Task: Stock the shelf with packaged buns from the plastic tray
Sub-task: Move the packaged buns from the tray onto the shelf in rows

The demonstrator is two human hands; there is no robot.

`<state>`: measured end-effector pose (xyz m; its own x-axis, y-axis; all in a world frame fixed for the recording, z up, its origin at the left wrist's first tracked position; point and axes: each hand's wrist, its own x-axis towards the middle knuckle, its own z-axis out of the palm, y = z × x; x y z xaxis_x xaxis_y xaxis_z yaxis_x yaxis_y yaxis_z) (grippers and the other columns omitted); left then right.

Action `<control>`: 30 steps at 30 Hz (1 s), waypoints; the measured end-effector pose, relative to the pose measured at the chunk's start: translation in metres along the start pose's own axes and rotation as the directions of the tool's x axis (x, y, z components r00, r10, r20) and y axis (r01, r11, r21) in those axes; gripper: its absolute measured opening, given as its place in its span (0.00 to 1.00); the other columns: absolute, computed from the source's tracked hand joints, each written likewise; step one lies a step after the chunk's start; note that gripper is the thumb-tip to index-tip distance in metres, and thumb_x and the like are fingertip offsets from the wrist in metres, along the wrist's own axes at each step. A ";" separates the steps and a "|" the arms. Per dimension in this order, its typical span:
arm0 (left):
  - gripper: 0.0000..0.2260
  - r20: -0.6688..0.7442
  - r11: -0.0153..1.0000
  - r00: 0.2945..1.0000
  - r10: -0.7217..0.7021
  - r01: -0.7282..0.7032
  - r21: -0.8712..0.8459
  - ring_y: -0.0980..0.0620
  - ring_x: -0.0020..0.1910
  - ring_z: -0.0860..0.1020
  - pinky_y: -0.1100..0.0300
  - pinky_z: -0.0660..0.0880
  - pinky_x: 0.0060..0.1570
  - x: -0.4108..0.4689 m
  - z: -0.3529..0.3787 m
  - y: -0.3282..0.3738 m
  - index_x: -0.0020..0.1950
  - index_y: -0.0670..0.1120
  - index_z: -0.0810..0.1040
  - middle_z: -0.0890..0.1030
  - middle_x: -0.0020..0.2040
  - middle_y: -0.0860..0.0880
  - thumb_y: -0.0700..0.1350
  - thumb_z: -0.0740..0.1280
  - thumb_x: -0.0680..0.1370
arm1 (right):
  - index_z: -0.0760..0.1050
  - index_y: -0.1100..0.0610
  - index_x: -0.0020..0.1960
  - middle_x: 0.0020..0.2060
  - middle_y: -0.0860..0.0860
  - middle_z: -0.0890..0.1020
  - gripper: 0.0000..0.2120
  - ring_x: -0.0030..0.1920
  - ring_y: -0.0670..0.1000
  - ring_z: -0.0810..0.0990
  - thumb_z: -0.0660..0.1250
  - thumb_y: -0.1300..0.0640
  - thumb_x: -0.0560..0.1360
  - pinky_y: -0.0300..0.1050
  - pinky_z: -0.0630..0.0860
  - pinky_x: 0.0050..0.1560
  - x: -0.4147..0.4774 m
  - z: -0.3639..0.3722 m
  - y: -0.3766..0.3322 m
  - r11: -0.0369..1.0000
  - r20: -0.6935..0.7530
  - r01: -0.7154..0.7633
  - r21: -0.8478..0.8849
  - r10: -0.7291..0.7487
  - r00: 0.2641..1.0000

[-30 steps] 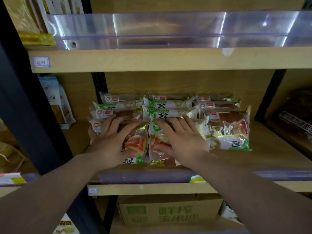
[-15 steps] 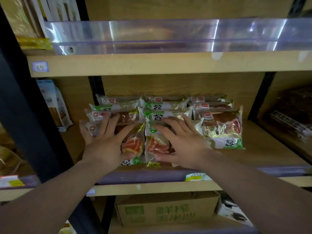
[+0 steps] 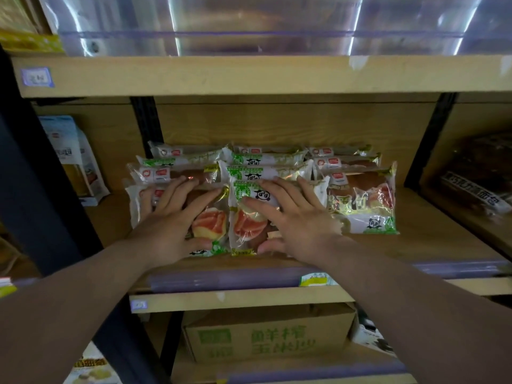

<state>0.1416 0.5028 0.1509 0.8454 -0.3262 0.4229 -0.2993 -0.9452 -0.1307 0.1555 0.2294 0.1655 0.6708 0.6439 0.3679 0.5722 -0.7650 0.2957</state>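
Packaged buns in clear wrappers with green panda labels lie in rows on the wooden shelf (image 3: pixel 415 242). My left hand (image 3: pixel 171 225) lies over the front left bun pack (image 3: pixel 210 225), fingers spread across its top and thumb at its front edge. My right hand (image 3: pixel 299 225) covers the front middle bun pack (image 3: pixel 246 225) the same way. A third front pack (image 3: pixel 363 206) sits untouched to the right. More packs (image 3: pixel 263 159) are stacked behind. The plastic tray is out of view.
A purple rail (image 3: pixel 221 281) runs along the shelf's front lip. The upper shelf edge (image 3: pixel 249 76) hangs overhead. Blue-white bags (image 3: pixel 69 156) stand at the left behind a dark post (image 3: pixel 33 176), and dark bread packs (image 3: pixel 476 184) at the right. Below sits a cardboard box (image 3: pixel 266 342).
Both hands stay on the same two front packs, with fingers spread a little wider. The view has dipped slightly, so the upper shelf sits lower in frame.
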 end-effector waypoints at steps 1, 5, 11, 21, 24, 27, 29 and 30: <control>0.47 0.007 1.000 1.000 -0.007 0.007 -0.006 0.53 0.74 0.40 0.48 0.34 0.65 0.000 0.000 0.001 0.73 0.70 0.40 0.49 0.75 0.52 0.67 0.71 0.67 | 0.39 0.38 0.74 0.77 0.51 0.47 0.42 0.75 0.53 0.40 0.57 0.29 0.69 0.58 0.33 0.71 0.000 0.000 0.000 1.000 -0.002 0.000 0.004 0.000 1.000; 0.45 0.062 0.995 0.996 -0.062 0.067 -0.073 0.54 0.74 0.37 0.49 0.31 0.64 -0.001 -0.009 0.008 0.70 0.73 0.39 0.45 0.76 0.54 0.67 0.69 0.67 | 0.42 0.37 0.74 0.76 0.49 0.47 0.41 0.75 0.52 0.40 0.59 0.29 0.69 0.57 0.32 0.71 -0.002 -0.006 -0.001 0.999 0.002 0.001 0.040 -0.001 1.000; 0.26 -0.282 0.978 0.951 -0.126 0.073 -0.194 0.50 0.70 0.60 0.51 0.46 0.65 0.005 -0.041 0.059 0.67 0.59 0.67 0.67 0.69 0.50 0.63 0.62 0.70 | 0.61 0.46 0.72 0.70 0.51 0.65 0.31 0.71 0.55 0.59 0.63 0.37 0.73 0.57 0.47 0.73 -0.033 -0.024 0.013 0.988 -0.138 -0.067 0.138 0.087 0.987; 0.19 -0.405 0.833 0.865 0.295 -0.441 -0.335 0.48 0.65 0.69 0.44 0.60 0.60 0.040 -0.024 0.279 0.64 0.49 0.74 0.73 0.64 0.48 0.54 0.64 0.74 | 0.69 0.52 0.63 0.57 0.54 0.74 0.20 0.55 0.58 0.72 0.66 0.48 0.73 0.54 0.64 0.52 -0.212 -0.016 0.089 0.871 -0.313 -0.491 0.034 0.476 0.822; 0.18 -0.366 0.748 0.833 0.415 -0.541 -0.384 0.48 0.66 0.69 0.44 0.60 0.60 0.036 0.003 0.342 0.62 0.48 0.76 0.74 0.64 0.48 0.53 0.64 0.74 | 0.69 0.51 0.62 0.55 0.53 0.73 0.19 0.53 0.58 0.70 0.64 0.47 0.74 0.53 0.63 0.51 -0.287 -0.005 0.104 0.800 -0.266 -0.600 0.013 0.581 0.769; 0.18 -0.300 0.679 0.800 0.519 -0.599 -0.424 0.49 0.65 0.69 0.46 0.58 0.60 0.028 0.036 0.405 0.62 0.50 0.75 0.74 0.63 0.49 0.53 0.64 0.73 | 0.68 0.50 0.63 0.55 0.52 0.72 0.19 0.53 0.57 0.69 0.61 0.45 0.75 0.52 0.62 0.51 -0.364 0.011 0.118 0.722 -0.189 -0.692 -0.005 0.679 0.709; 0.19 -0.251 0.651 0.786 0.564 -0.611 -0.451 0.50 0.65 0.69 0.48 0.57 0.59 0.020 0.059 0.445 0.61 0.50 0.75 0.74 0.62 0.50 0.54 0.65 0.72 | 0.67 0.50 0.63 0.56 0.53 0.72 0.19 0.53 0.58 0.69 0.61 0.46 0.75 0.52 0.61 0.51 -0.411 0.023 0.127 0.664 -0.134 -0.747 -0.019 0.739 0.660; 0.19 -0.225 0.637 0.778 0.587 -0.615 -0.464 0.50 0.65 0.68 0.49 0.56 0.58 0.015 0.073 0.468 0.61 0.51 0.75 0.74 0.62 0.50 0.54 0.65 0.72 | 0.66 0.51 0.63 0.56 0.54 0.72 0.19 0.54 0.59 0.70 0.63 0.47 0.74 0.52 0.61 0.52 -0.436 0.032 0.131 0.628 -0.101 -0.777 -0.028 0.772 0.628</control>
<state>0.0466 0.0545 0.0308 0.3822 -0.8046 0.4544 -0.9161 -0.3943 0.0724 -0.0471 -0.1511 0.0161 0.8151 -0.1875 0.5482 -0.1752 -0.9816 -0.0753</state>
